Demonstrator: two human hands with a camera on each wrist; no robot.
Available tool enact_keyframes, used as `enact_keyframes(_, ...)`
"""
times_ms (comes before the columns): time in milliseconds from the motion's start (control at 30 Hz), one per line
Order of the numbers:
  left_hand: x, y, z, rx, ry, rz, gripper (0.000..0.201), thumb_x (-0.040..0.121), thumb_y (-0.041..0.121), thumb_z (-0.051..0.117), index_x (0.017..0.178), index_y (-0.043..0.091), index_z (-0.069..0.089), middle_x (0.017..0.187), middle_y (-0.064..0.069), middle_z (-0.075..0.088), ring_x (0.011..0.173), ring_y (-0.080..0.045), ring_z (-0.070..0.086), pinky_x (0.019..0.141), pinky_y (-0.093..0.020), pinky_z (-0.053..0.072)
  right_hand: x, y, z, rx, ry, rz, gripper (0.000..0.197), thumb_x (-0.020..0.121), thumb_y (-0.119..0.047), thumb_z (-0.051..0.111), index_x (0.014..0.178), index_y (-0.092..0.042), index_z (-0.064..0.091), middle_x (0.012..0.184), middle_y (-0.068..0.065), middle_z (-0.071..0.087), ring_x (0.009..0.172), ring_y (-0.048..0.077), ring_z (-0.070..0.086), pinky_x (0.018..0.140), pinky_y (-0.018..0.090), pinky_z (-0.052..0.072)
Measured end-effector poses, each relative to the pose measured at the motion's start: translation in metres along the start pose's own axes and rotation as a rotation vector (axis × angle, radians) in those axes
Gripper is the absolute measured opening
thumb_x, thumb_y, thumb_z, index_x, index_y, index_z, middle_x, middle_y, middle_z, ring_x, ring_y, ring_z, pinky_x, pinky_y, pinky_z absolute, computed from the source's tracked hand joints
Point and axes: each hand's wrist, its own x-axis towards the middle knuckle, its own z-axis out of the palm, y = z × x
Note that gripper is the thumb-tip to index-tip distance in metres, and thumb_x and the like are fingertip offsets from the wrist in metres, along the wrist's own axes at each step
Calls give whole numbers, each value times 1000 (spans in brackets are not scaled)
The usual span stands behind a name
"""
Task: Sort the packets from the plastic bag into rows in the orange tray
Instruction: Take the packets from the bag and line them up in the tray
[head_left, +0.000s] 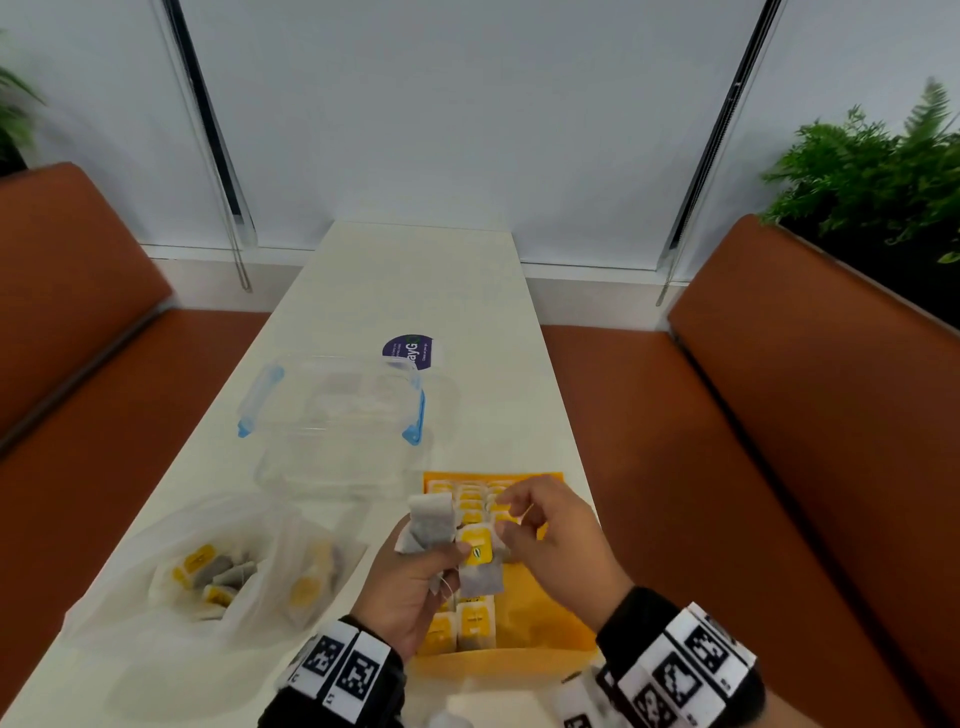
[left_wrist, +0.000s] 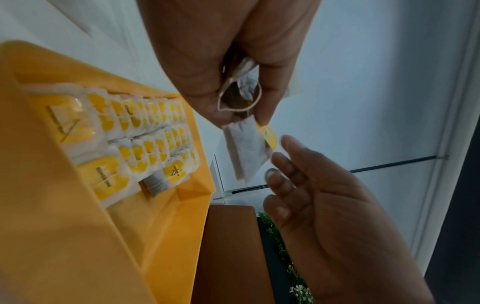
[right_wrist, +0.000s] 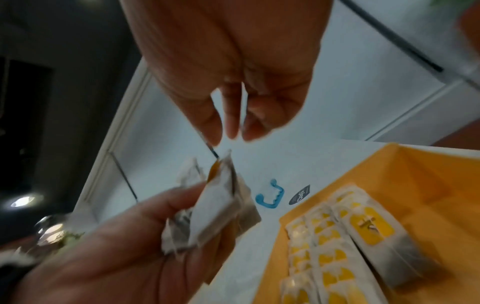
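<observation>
My left hand (head_left: 447, 558) grips a small bunch of grey tea-bag packets (head_left: 431, 525) above the orange tray (head_left: 540, 597). One packet with a yellow tag (head_left: 478, 553) hangs from the bunch; it also shows in the left wrist view as a packet (left_wrist: 249, 148). My right hand (head_left: 511, 519) hovers beside it with loose fingers (right_wrist: 215, 131) just above the packet's top edge (right_wrist: 221, 185), holding nothing. Rows of yellow-tagged packets (left_wrist: 145, 127) fill the tray's left side. The plastic bag (head_left: 260, 530) lies at the left with several packets inside.
A clear lidded box with blue clips (head_left: 332, 410) stands on the white table beyond the tray. A purple round sticker (head_left: 410, 351) sits behind it. Brown benches (head_left: 779, 415) flank the table. The tray's right part (right_wrist: 428, 174) holds no packets.
</observation>
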Motion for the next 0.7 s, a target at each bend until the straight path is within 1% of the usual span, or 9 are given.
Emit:
enact_keyframes(67, 0, 1, 3, 10, -4, 4, 31, 76, -17, 55, 90, 10, 60, 66, -6, 63, 51, -11, 59, 42, -19, 43, 9, -3, -3, -23, -128, 136, 19, 81, -15, 71, 85, -28, 59, 78, -12, 51, 59, 0, 47, 57, 6, 39)
enact_keyframes(133, 1, 0, 4, 9, 3, 0, 28, 78, -14, 57, 93, 9, 59, 74, -10, 60, 60, -15, 58, 50, -23, 46, 15, -4, -5, 7, -240, 189, 19, 80, -10, 73, 73, -23, 61, 67, -10, 54, 51, -4, 49, 54, 8, 41)
enact_keyframes(200, 3, -1, 1, -22, 36, -10, 22, 80, -9, 58, 94, 8, 58, 76, -11, 60, 65, -17, 59, 57, -26, 53, 20, -5, -8, 29, -249, 202, 26, 79, -6, 73, 65, -23, 59, 61, -9, 55, 48, -4, 50, 55, 14, 45)
enact_keyframes(267, 6, -2, -4, -84, 92, -34, 17, 83, -6, 56, 94, 8, 58, 74, -10, 61, 64, -16, 60, 57, -26, 56, 27, -2, -14, -129, -168, 157, 23, 79, -9, 72, 66, -24, 61, 67, -11, 55, 57, -2, 50, 60, 12, 42)
enact_keyframes(367, 7, -3, -12, -141, 129, -58, 16, 85, -5, 54, 94, 8, 58, 72, -10, 64, 61, -15, 64, 57, -26, 58, 36, 5, -25, -544, -102, 108, 8, 85, -18, 64, 79, -22, 69, 77, -13, 52, 73, 5, 49, 57, 7, 31)
enact_keyframes(433, 7, -3, -14, -159, 128, -69, 16, 86, -5, 53, 94, 8, 59, 73, -11, 64, 60, -15, 64, 57, -26, 58, 43, 13, -27, -599, -188, 185, 15, 85, -17, 62, 72, -25, 63, 77, -11, 55, 76, 7, 52, 55, 11, 34)
enact_keyframes(500, 7, -4, -14, -169, 122, -82, 16, 86, -5, 53, 95, 7, 58, 76, -13, 62, 61, -16, 64, 58, -26, 58, 50, 22, -24, -632, -311, 270, 28, 84, -14, 64, 63, -29, 52, 83, -6, 62, 79, 10, 55, 62, 18, 40)
enact_keyframes(600, 8, -6, -12, -177, 121, -99, 17, 86, -5, 53, 99, 6, 56, 79, -14, 60, 60, -15, 66, 57, -28, 58, 61, 32, -13, -712, -491, 314, 7, 85, -12, 65, 82, -17, 64, 105, 3, 68, 93, 17, 62, 79, 26, 48)
enact_keyframes(700, 9, -7, -12, -167, 115, -115, 17, 87, -3, 53, 101, 6, 56, 81, -15, 61, 66, -20, 66, 61, -30, 59, 73, 46, 4, -806, -610, 333, 19, 86, -13, 65, 103, -5, 69, 111, 9, 68, 104, 23, 63, 89, 32, 51)
